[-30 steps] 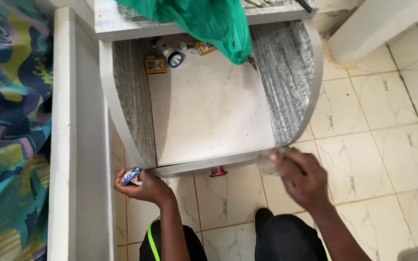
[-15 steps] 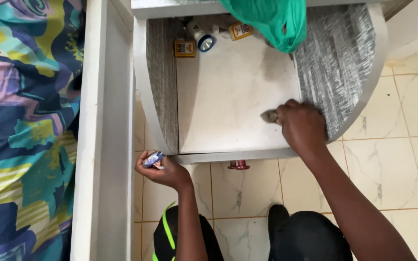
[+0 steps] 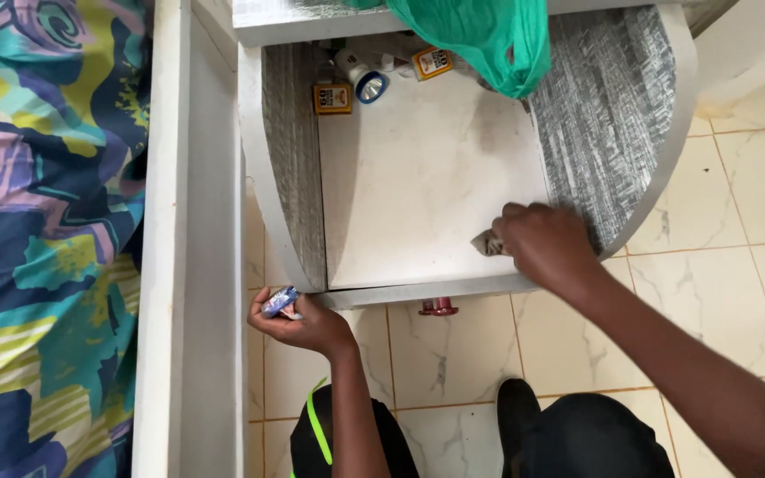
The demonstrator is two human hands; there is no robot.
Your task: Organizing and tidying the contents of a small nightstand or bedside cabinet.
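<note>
My right hand (image 3: pixel 544 243) is closed on a small grey cloth (image 3: pixel 487 244) and presses it on the white floor of an open drawer (image 3: pixel 418 190), near the drawer's front right corner. My left hand (image 3: pixel 298 320) is just below the drawer's front left corner, holding a small blue and white packet (image 3: pixel 278 301). The drawer has grey wood-grain sides (image 3: pixel 608 106) and a curved white front rim.
At the drawer's back lie a small torch (image 3: pixel 363 80) and two little yellow boxes (image 3: pixel 332 98). A green plastic bag (image 3: pixel 480 35) hangs over the back. A white bed frame (image 3: pixel 188 265) with a patterned sheet (image 3: pixel 37 221) stands left; beige tiled floor (image 3: pixel 737 204) right.
My right hand has gone from the drawer's front edge into the drawer with the cloth, then slid slightly toward the front. The left hand has stayed beneath the corner.
</note>
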